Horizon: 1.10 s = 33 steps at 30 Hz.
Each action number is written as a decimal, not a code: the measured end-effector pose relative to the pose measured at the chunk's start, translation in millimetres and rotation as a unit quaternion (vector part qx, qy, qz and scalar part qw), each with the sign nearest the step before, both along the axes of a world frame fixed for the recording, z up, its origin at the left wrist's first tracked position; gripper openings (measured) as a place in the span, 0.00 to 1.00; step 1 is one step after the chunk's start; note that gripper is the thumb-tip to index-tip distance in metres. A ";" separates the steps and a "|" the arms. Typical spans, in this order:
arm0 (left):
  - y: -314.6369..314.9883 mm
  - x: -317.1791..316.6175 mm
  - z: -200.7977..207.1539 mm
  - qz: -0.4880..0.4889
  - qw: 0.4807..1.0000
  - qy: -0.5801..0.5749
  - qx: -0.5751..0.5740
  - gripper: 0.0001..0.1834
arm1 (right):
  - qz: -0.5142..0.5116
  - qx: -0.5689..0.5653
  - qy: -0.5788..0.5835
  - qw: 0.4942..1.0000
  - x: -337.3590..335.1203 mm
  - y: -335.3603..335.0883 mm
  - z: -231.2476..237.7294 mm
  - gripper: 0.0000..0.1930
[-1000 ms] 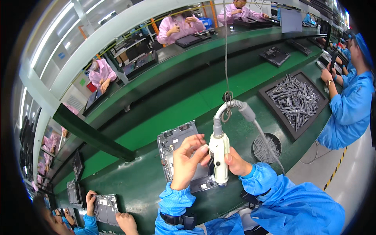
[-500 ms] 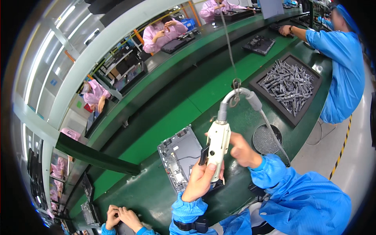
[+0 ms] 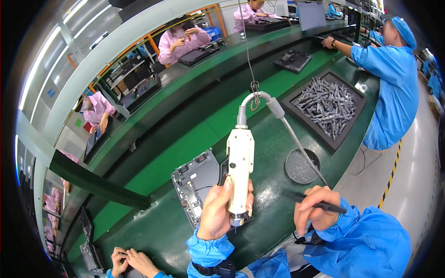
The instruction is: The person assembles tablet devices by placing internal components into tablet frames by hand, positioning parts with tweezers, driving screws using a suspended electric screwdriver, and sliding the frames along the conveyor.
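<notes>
My left hand (image 3: 217, 211) is wrapped round a cream electric screwdriver (image 3: 240, 169), which hangs from a hook on a cord, its metal nose pointing down. Beyond that hand lies an opened laptop base (image 3: 204, 169) with its circuit board and parts exposed; the screwdriver and hand cover some of it. Lower right, my right hand (image 3: 314, 211) grips a slim black tool (image 3: 327, 206) between its fingers. The tool's far end is blurred, so its exact kind does not show.
A round mesh-patterned dish (image 3: 303, 169) stands right of the screwdriver. Behind it, a dark tray (image 3: 289, 104) holds many small grey parts. Another laptop base (image 3: 292, 61) lies farther back. A co-worker's hands (image 3: 132, 260) are at lower left; a blue-clad co-worker (image 3: 389, 88) is at right.
My right hand has moved from beside the screwdriver down and to the right, and the black tool now shows in it. My left hand still holds the screwdriver; the view has shifted.
</notes>
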<state>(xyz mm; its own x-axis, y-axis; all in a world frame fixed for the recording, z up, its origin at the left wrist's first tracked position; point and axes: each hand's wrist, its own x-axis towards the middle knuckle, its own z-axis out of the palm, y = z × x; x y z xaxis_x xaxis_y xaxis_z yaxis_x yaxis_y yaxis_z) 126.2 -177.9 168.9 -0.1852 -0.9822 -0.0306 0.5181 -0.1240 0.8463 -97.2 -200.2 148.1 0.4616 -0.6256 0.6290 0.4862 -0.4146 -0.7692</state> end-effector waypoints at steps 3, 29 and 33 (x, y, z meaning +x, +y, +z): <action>-1.0 -5.6 2.0 -0.029 0.993 0.118 0.001 0.33 | -0.037 -0.022 -0.097 0.994 11.6 -2.8 -3.4 0.26; 8.6 -22.5 7.7 0.057 0.987 0.147 0.022 0.33 | -0.268 -0.245 -0.002 0.932 53.0 -28.5 6.2 0.12; 7.8 -18.7 3.5 0.025 0.990 0.137 -0.032 0.28 | -0.268 -0.278 0.009 0.922 52.4 -27.8 8.6 0.13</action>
<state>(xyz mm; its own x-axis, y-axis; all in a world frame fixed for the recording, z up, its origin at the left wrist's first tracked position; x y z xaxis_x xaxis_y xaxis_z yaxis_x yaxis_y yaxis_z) 107.5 -170.2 172.5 -0.1295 -0.9887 0.0761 0.7334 -0.0439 0.6784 -44.8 -228.0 156.7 0.1936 -0.3499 0.9166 0.0862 -0.9246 -0.3711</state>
